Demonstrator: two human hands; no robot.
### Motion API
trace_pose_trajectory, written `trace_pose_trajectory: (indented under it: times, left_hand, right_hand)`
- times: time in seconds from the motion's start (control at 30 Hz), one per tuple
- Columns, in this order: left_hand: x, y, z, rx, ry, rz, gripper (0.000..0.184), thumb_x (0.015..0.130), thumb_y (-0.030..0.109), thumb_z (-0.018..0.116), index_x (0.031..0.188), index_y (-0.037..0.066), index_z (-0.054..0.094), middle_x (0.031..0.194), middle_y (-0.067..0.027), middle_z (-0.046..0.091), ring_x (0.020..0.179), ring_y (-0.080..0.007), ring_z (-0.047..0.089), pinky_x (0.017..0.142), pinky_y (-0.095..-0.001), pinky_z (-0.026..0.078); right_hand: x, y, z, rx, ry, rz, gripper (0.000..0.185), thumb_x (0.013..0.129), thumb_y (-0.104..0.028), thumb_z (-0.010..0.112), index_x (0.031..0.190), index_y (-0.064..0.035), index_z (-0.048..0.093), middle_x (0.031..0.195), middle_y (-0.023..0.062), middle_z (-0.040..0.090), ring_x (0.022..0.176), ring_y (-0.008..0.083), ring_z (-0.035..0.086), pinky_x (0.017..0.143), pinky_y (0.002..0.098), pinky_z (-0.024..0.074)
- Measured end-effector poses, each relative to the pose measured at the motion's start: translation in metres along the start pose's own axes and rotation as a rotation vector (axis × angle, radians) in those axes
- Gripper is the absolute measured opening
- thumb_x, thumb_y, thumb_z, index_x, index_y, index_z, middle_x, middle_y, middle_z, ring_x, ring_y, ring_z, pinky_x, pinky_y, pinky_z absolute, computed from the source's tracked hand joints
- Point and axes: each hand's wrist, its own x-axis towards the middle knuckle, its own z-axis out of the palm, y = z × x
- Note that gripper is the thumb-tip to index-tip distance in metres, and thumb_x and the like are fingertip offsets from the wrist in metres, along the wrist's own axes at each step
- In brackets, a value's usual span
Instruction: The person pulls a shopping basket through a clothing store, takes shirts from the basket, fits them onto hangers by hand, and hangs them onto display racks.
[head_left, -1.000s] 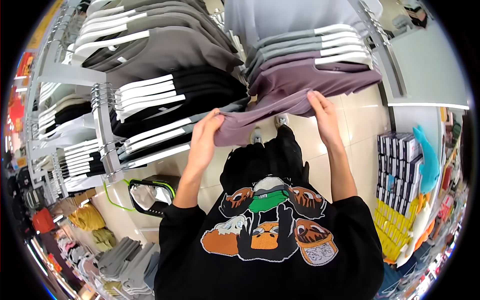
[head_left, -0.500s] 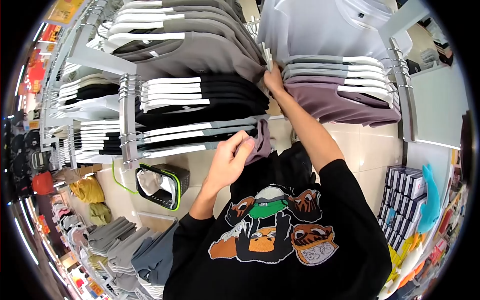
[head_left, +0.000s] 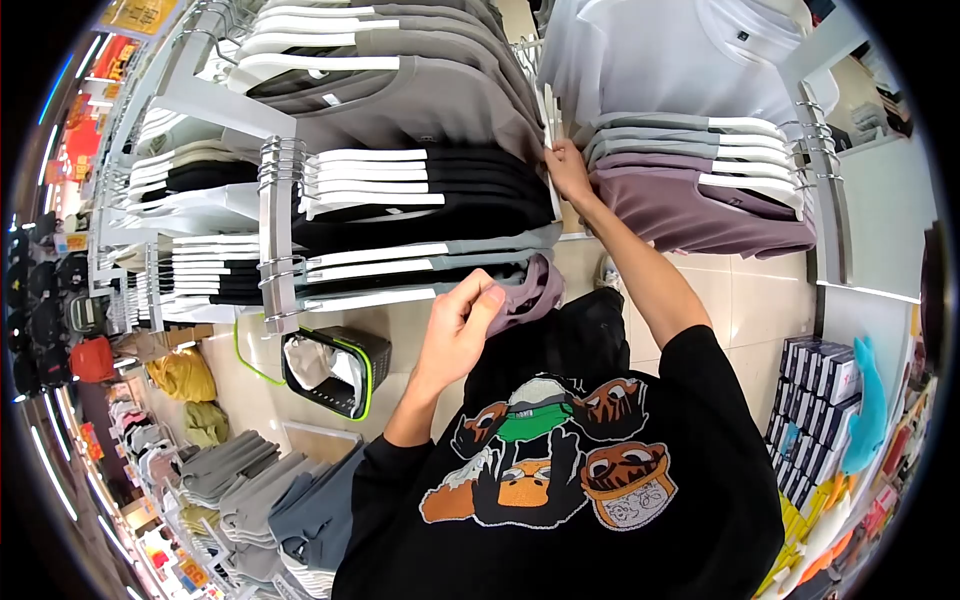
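Observation:
My left hand (head_left: 465,325) is closed round a bunched mauve garment (head_left: 530,290), which hangs from its right side in front of the lower grey and black shirts. My right hand (head_left: 568,172) reaches into the gap between two clothes racks, at the lower end of a white upright piece (head_left: 552,125). Its fingers are bent and partly hidden, so what they hold cannot be made out. Mauve shirts (head_left: 680,205) on white hangers hang just right of that hand. Black shirts (head_left: 470,195) hang to its left.
A black basket with a green rim (head_left: 368,375) stands on the floor at the left, with pale cloth inside. Metal rails (head_left: 278,240) carry the hangers. Stacked boxes (head_left: 812,400) and a blue plush toy (head_left: 866,410) are at the right. Folded clothes (head_left: 240,500) lie lower left.
My right hand has let go of the mauve garment and moved up into the gap between the racks. The garment, stretched between both hands before, is now bunched in my left hand.

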Motion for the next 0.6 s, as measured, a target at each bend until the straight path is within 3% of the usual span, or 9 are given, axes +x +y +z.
trace_pose_trajectory:
  times: [0.03,0.07,0.13,0.2,0.3,0.43,0.5,0.57,0.6]
  left_hand:
    - [-0.001,0.001,-0.001,-0.003,-0.005,0.005,0.024,0.102,0.016,0.056,0.084,0.001,0.053,0.062,0.0023,0.039,0.062,-0.0048,0.035,0.053,-0.0249,0.030]
    - [-0.001,0.004,-0.002,0.036,0.026,0.038,0.022,0.101,0.015,0.057,0.085,0.000,0.055,0.062,0.0006,0.042,0.060,-0.0065,0.037,0.053,-0.0252,0.032]
    - [0.000,0.005,-0.003,0.071,0.051,0.079,0.020,0.100,0.014,0.059,0.086,-0.001,0.058,0.062,-0.0012,0.045,0.057,-0.0082,0.040,0.054,-0.0255,0.034]
    - [0.006,0.003,-0.003,0.230,0.130,0.387,0.012,0.094,0.008,0.066,0.088,-0.002,0.063,0.070,-0.0061,0.055,0.059,-0.0164,0.049,0.056,-0.0284,0.040]
    - [0.016,0.004,-0.005,0.403,0.177,0.607,0.008,0.087,0.003,0.071,0.089,-0.003,0.066,0.082,-0.0089,0.060,0.069,-0.0244,0.053,0.060,-0.0325,0.044]
    - [0.017,0.009,-0.006,0.525,0.258,0.598,0.008,0.085,0.002,0.072,0.090,-0.002,0.067,0.091,-0.0092,0.059,0.079,-0.0261,0.053,0.065,-0.0334,0.045]
    - [0.019,0.007,-0.004,0.439,0.231,0.570,0.008,0.089,0.003,0.069,0.092,-0.003,0.066,0.091,-0.0088,0.059,0.078,-0.0223,0.053,0.067,-0.0305,0.044]
    - [0.018,0.014,-0.001,0.093,0.094,0.269,0.014,0.097,0.007,0.062,0.094,-0.006,0.062,0.093,-0.0099,0.058,0.082,-0.0176,0.053,0.076,-0.0279,0.043]
    - [0.022,0.008,-0.002,0.107,0.078,0.335,0.017,0.100,0.009,0.059,0.102,-0.007,0.063,0.091,-0.0091,0.059,0.076,-0.0152,0.053,0.072,-0.0263,0.044]
  right_hand:
    - [-0.014,-0.021,-0.001,0.257,-0.052,0.031,0.026,0.095,-0.017,0.061,0.113,0.0003,0.052,0.073,0.0085,0.063,0.063,0.0173,0.061,0.057,0.0313,0.0472]
    - [-0.024,-0.034,-0.002,0.430,-0.111,0.026,0.023,0.101,-0.019,0.057,0.110,-0.0029,0.043,0.068,0.0001,0.051,0.057,0.0062,0.046,0.049,0.0242,0.0354]
    - [-0.045,-0.054,-0.007,0.474,-0.124,0.016,0.023,0.101,-0.018,0.057,0.109,-0.0026,0.043,0.067,-0.0005,0.050,0.056,0.0062,0.044,0.049,0.0240,0.0346]
    - [-0.070,-0.077,-0.014,0.505,-0.132,0.031,0.024,0.102,-0.020,0.058,0.110,-0.0031,0.043,0.066,-0.0022,0.047,0.055,0.0052,0.040,0.050,0.0228,0.0324]
    - [-0.118,-0.103,-0.036,0.521,-0.190,0.001,0.023,0.102,-0.021,0.061,0.107,-0.0046,0.045,0.067,-0.0027,0.049,0.056,0.0041,0.041,0.051,0.0226,0.0320]
    - [-0.190,-0.123,-0.083,0.279,-0.142,-0.014,0.018,0.101,-0.018,0.063,0.103,-0.0052,0.051,0.067,-0.0036,0.054,0.058,0.0027,0.043,0.051,0.0225,0.0325]
    - [-0.220,-0.111,-0.111,0.211,-0.107,0.001,0.015,0.100,-0.016,0.063,0.105,-0.0043,0.054,0.070,-0.0036,0.056,0.062,0.0027,0.046,0.055,0.0222,0.0349]
    - [-0.245,-0.091,-0.132,0.166,-0.089,0.027,0.014,0.100,-0.015,0.063,0.107,-0.0035,0.057,0.072,-0.0033,0.057,0.064,0.0028,0.047,0.057,0.0219,0.0363]
    - [-0.255,-0.082,-0.141,0.070,0.022,0.023,0.014,0.100,-0.014,0.063,0.107,-0.0030,0.059,0.075,-0.0028,0.058,0.066,0.0028,0.048,0.060,0.0217,0.0368]
